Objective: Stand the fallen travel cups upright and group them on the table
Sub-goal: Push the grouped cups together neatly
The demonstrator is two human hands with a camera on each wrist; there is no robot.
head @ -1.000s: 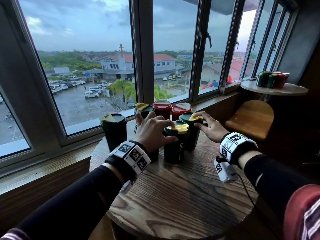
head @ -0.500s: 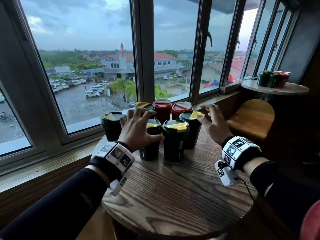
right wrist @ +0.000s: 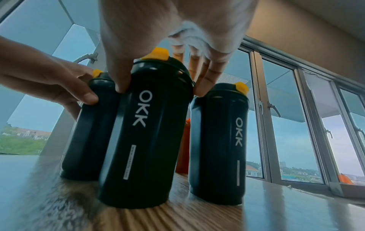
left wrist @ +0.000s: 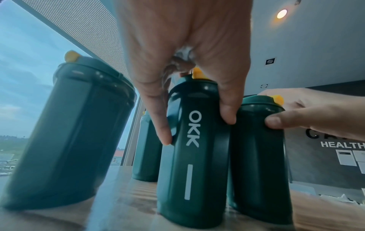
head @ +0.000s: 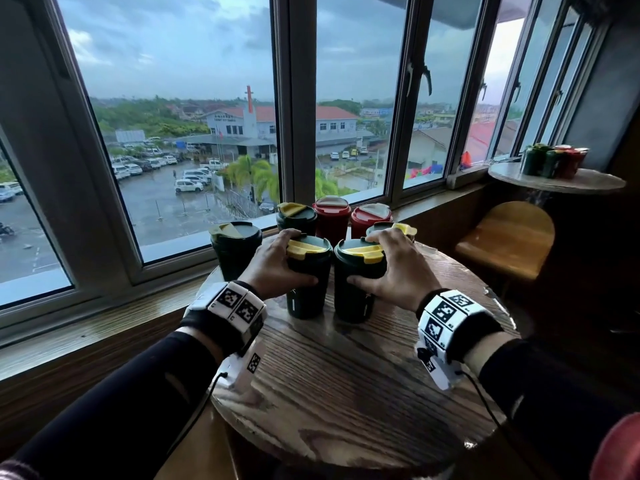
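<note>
Several travel cups stand upright on the round wooden table (head: 346,393). My left hand (head: 294,259) grips the front left green cup (head: 306,296) near its yellow-flapped lid. In the left wrist view my left hand's thumb and fingers (left wrist: 166,136) clasp this OKK cup (left wrist: 191,156). My right hand (head: 381,265) grips the front right green cup (head: 353,299), which touches the left one. The right wrist view shows that cup (right wrist: 144,140) held below the lid. Behind stand two red cups (head: 330,220) and more green ones (head: 235,251).
A window sill and window frames run close behind the cups. A wooden chair (head: 505,237) stands to the right, and beyond it a second small table (head: 588,183) carries more cups. The near half of my table shows bare wood.
Both hands were spread above and beside the cups; now each has closed around one of the two front green cups. The head view has tilted slightly.
</note>
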